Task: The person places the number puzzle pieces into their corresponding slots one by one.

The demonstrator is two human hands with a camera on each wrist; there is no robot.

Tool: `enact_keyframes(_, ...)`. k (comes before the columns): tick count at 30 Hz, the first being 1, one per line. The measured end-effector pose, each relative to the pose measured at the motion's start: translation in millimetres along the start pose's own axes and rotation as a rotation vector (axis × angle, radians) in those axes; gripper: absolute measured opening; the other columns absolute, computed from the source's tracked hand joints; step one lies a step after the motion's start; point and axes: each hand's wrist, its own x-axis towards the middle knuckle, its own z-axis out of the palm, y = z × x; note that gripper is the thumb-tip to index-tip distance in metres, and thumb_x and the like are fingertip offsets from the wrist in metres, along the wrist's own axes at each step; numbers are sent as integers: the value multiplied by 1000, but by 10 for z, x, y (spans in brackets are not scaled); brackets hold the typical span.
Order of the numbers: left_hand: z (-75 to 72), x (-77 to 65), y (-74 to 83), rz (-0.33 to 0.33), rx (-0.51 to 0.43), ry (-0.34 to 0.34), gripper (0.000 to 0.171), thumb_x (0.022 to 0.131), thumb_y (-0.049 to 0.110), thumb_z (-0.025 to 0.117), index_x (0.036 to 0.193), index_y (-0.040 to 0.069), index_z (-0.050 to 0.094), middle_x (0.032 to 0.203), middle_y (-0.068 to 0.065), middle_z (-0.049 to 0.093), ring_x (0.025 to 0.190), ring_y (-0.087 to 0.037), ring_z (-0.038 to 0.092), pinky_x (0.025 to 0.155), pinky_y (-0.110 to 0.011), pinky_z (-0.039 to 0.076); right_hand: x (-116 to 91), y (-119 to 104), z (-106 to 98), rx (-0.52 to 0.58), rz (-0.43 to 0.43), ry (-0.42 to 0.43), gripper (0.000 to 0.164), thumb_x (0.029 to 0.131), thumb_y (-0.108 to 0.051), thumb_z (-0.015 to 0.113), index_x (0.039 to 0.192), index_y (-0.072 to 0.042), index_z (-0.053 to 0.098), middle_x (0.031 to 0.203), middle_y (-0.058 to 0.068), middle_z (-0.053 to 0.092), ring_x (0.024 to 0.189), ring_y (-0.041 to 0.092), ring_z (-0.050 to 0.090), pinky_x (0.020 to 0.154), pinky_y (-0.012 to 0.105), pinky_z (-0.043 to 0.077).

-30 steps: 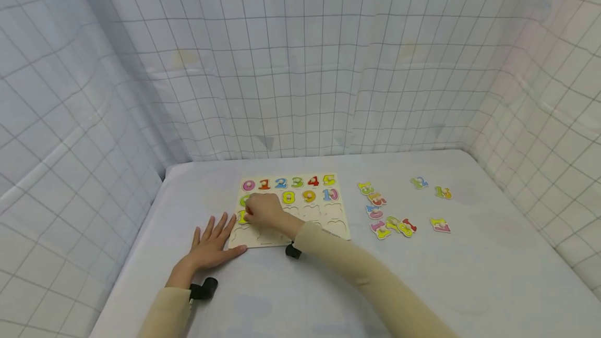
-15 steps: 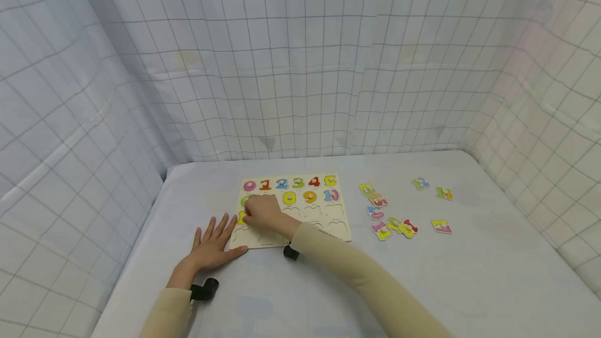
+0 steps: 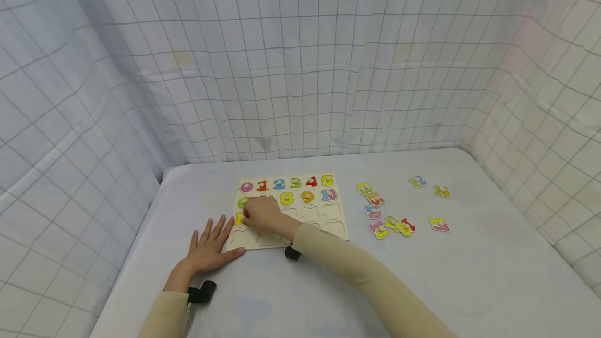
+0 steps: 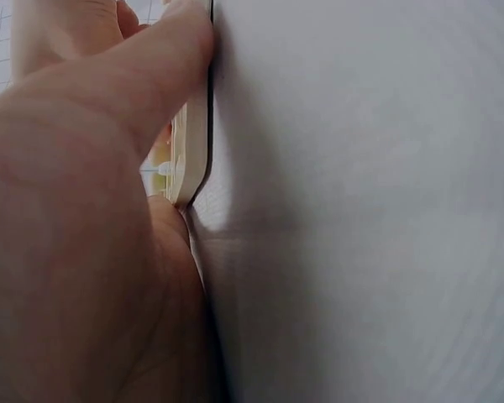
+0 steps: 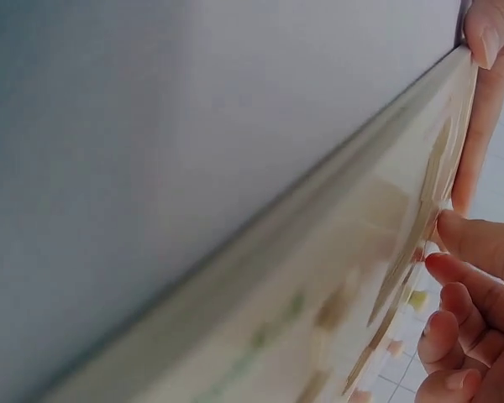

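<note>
A pale wooden number puzzle board (image 3: 339,226) lies on the table, with coloured number pieces in its top two rows. My right hand (image 3: 265,215) is over its left part, fingers curled down at a yellow number piece (image 3: 238,219) in the third row. Thumb and forefinger of the right hand (image 5: 479,277) meet at the board's surface in the right wrist view; the hand largely covers the piece. My left hand (image 3: 208,252) lies flat with spread fingers at the board's left edge. Its thumb touches the front corner of the board (image 4: 198,143) in the left wrist view.
Several loose number pieces lie right of the board, some overlapping, such as a pink and yellow one (image 3: 379,230). Others lie farther right, including a yellow and pink piece (image 3: 439,224) and a green and blue one (image 3: 417,181). Gridded white cloth (image 3: 310,93) surrounds the table.
</note>
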Motion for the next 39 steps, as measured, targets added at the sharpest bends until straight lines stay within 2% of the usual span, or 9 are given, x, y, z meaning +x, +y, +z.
enact_keyframes(5,-67,-53,106,18,-35,3,94,84,66,52,154,16,15,157,-16,5,140,-39,-12,100,-62,-19,-119,288,-84,30,-70,28,26,91,-42,63,106,-22,71,87,-13,60,70,3,51,58,20,40)
enact_keyframes(8,-107,-64,149,6,-26,-6,94,85,65,53,153,13,15,157,-18,5,140,-41,-10,101,-63,-17,-231,631,-207,107,-110,96,26,91,-40,63,106,-21,72,78,-11,58,64,3,48,51,18,37)
enact_keyframes(10,-109,-55,141,-5,-11,-15,95,85,65,53,153,12,15,157,-18,4,140,-41,-10,101,-63,-17,-330,906,-317,189,-90,152,23,90,-38,65,102,-20,73,72,-11,56,61,4,47,50,20,36)
enact_keyframes(15,-15,1,9,-25,8,-15,98,83,70,50,154,15,11,158,-15,2,140,-38,-12,100,-60,-21,-673,1686,-605,341,99,290,23,89,-34,68,98,-14,74,71,-7,57,62,11,48,54,26,38)
enact_keyframes(18,-21,-5,9,-27,7,-19,98,83,71,49,154,16,10,158,-15,1,140,-38,-13,100,-59,-22,-929,2197,-725,341,233,354,28,87,-35,70,100,-11,73,72,-3,57,61,14,46,53,28,37)
enact_keyframes(21,-67,-34,73,-23,-7,-22,96,84,68,51,154,14,12,157,-16,2,140,-39,-13,100,-60,-22,-1229,2663,-810,318,356,378,33,87,-37,70,105,-9,71,75,1,56,58,15,44,49,28,35)
enact_keyframes(25,-75,-49,103,-9,-35,-10,96,84,66,54,153,12,15,157,-18,4,140,-41,-11,100,-62,-20,-1616,3124,-874,279,513,346,41,89,-40,65,114,-7,67,85,7,57,62,18,46,49,29,34)
enact_keyframes(31,10,2,17,-9,6,0,96,83,69,51,154,18,11,158,-14,3,141,-37,-12,101,-60,-20,-2032,3488,-867,267,669,293,48,92,-43,60,120,-5,63,102,15,57,78,26,51,59,32,37)
enact_keyframes(39,-76,-26,109,-11,-14,-20,96,85,65,53,153,11,15,157,-18,3,139,-42,-10,100,-63,-18,-2253,3615,-755,261,682,252,45,91,-38,61,120,-3,63,104,19,59,79,28,53,61,35,40)
